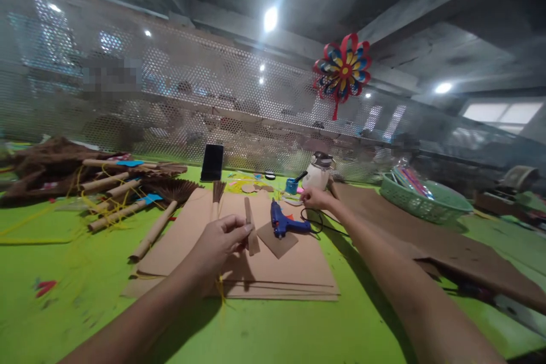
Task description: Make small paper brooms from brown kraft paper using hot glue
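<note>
My left hand (224, 236) is closed, pinching a narrow brown cardboard strip (251, 230) between thumb and fingers, above a stack of brown cardboard sheets (290, 278). My right hand (316, 199) reaches far forward with its fingers curled together near a pale flat piece (292, 202); what it grips, if anything, is too small to tell. Between the hands, a blue glue gun (285, 222) lies partly on a small cardboard square (277, 240). Beyond the left hand is a rolled paper stick with a pleated brown tip (218, 190).
Paper rolls with pleated brown ends and yellow ties (115, 199) are heaped at left. A phone (212, 162) stands at the back. A blue pot (292, 185) and a white jug (318, 173) stand near my right hand. Brown paper (384, 216) and a green basket (443, 210) are at right.
</note>
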The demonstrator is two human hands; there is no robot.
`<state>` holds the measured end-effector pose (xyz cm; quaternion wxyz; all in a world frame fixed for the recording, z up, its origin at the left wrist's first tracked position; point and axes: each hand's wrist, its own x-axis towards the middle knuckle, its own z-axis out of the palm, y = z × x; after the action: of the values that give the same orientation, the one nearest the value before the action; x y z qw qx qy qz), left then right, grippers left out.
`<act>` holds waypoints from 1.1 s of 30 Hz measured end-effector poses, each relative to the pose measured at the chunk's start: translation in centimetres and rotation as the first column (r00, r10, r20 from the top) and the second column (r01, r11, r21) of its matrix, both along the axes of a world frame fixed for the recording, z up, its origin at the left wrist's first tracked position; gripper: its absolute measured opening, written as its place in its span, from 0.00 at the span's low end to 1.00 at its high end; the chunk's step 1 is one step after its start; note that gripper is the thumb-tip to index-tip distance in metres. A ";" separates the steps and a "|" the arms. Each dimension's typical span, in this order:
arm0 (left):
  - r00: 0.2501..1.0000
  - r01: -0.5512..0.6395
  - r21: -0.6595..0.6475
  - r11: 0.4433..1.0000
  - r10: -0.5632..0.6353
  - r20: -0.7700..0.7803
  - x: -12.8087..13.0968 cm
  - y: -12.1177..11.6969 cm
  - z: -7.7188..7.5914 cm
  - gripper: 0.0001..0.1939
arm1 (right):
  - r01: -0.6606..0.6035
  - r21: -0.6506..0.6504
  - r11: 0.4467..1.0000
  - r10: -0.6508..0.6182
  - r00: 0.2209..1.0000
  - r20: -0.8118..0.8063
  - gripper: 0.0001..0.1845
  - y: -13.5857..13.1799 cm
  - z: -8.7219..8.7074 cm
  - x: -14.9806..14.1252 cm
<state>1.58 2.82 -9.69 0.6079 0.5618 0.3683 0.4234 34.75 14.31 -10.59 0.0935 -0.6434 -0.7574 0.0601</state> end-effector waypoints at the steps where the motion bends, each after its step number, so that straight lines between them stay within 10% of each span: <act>1: 1.000 -0.003 -0.004 1.000 0.003 0.002 0.0 -0.1 0.1 0.13 | 0.009 0.011 1.000 -0.009 1.000 -0.002 0.08 -0.2 -0.1 0.4; 24: 1.000 0.004 0.050 0.999 -0.004 0.005 0.1 -1.0 0.4 0.12 | -0.103 0.046 0.994 0.108 0.988 -0.109 0.10 -3.8 -1.2 3.0; 33: 1.000 0.005 0.064 0.998 -0.005 0.009 0.3 -1.1 0.5 0.11 | 0.066 0.202 0.977 0.004 0.944 -0.329 0.11 -7.3 0.1 4.7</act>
<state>1.87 1.75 -9.18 0.5924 0.5799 0.3504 0.4358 39.45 7.01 -10.45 0.2862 -0.6228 -0.7232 0.0844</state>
